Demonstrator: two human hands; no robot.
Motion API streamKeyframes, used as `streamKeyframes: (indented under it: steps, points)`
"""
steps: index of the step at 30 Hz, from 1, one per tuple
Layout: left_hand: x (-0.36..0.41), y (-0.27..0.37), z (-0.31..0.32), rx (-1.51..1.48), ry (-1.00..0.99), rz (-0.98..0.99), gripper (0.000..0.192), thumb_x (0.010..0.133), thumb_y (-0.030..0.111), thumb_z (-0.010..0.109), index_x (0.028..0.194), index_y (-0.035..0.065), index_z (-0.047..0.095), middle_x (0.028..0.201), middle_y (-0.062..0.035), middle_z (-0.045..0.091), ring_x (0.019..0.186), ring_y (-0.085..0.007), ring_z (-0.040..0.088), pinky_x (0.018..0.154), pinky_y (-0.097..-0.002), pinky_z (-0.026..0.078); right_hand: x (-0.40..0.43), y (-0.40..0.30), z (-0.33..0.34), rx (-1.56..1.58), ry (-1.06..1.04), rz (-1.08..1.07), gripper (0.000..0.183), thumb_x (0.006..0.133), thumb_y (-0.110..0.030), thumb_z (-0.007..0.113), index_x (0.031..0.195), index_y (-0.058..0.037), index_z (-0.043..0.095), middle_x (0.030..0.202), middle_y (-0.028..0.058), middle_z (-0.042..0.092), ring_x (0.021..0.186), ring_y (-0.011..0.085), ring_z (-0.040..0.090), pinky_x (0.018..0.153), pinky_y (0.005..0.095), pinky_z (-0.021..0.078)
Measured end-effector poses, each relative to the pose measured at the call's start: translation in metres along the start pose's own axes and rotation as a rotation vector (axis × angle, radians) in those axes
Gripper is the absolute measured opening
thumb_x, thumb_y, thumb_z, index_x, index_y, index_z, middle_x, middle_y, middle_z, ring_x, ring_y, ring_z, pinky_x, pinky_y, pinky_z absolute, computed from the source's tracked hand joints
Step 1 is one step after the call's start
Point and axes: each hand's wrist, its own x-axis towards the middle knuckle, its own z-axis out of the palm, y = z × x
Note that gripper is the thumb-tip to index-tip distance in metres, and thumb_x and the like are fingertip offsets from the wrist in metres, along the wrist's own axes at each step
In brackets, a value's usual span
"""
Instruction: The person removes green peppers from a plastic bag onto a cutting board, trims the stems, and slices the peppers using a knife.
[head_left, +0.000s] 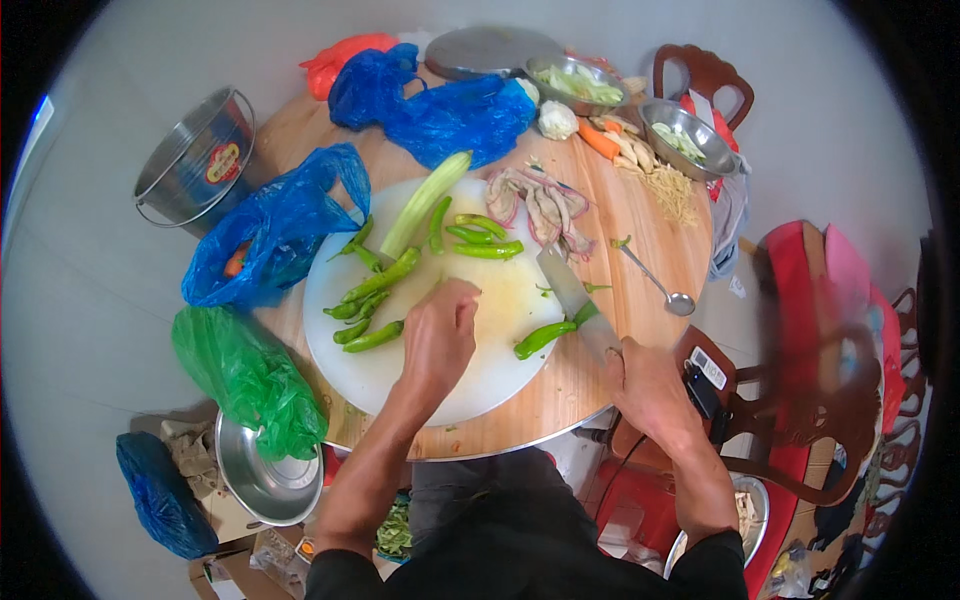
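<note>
My right hand (654, 386) grips the handle of a kitchen cleaver (581, 304), its blade slanting over the right edge of a round white cutting board (480, 379). By the blade lies a green pepper (545, 340). Over the middle of the board, my left hand (442, 322) is curled and blurred; whether its fingers pinch anything is hidden. Several green peppers (381, 275) lie on the board's left side, and others (487, 250) sit further back. A peeled pale-green gourd (426, 202) rests across the far left of the board.
Behind the board are a crumpled cloth (536, 202), blue plastic bags (457, 120), garlic (557, 120), a carrot (598, 140) and metal bowls (686, 139). A metal spoon (660, 283) lies at right. A green bag (240, 375) hangs over the table's left edge, above a steel basin (274, 484).
</note>
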Motion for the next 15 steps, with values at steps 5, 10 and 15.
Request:
streamKeyframes:
  steps: [5, 10, 15]
  points:
    - [0.001, 0.036, 0.019, 0.196, -0.049, 0.288, 0.024, 0.087, 0.018, 0.083, 0.103, 0.0032, 0.073, 0.094, -0.0161, 0.069, 0.087, -0.0364, 0.069, 0.079, -0.0465, 0.057, 0.001, -0.005, 0.01, 0.073, -0.011, 0.004, 0.03, 0.098, -0.017, 0.059, 0.092, 0.0119, 0.066, 0.078, 0.0396, 0.066, 0.079, 0.0572, 0.069, 0.079, 0.0618, 0.0554]
    - [-0.017, 0.042, 0.036, 0.292, -0.312, 0.144, 0.03, 0.084, 0.025, 0.085, 0.104, 0.005, 0.075, 0.1, -0.0147, 0.07, 0.096, -0.0364, 0.07, 0.082, -0.0471, 0.057, 0.004, -0.001, 0.009, 0.051, -0.005, -0.038, 0.031, 0.099, -0.018, 0.059, 0.093, 0.0118, 0.066, 0.078, 0.0389, 0.066, 0.079, 0.0567, 0.069, 0.078, 0.0625, 0.0549]
    - [-0.03, 0.039, 0.032, 0.383, -0.466, 0.264, 0.026, 0.087, 0.026, 0.081, 0.107, 0.0099, 0.077, 0.1, -0.0135, 0.071, 0.097, -0.0351, 0.071, 0.08, -0.0476, 0.058, 0.009, -0.001, -0.002, 0.022, 0.125, 0.018, 0.029, 0.1, -0.017, 0.059, 0.088, 0.0091, 0.064, 0.072, 0.0362, 0.065, 0.073, 0.055, 0.068, 0.075, 0.0623, 0.0545]
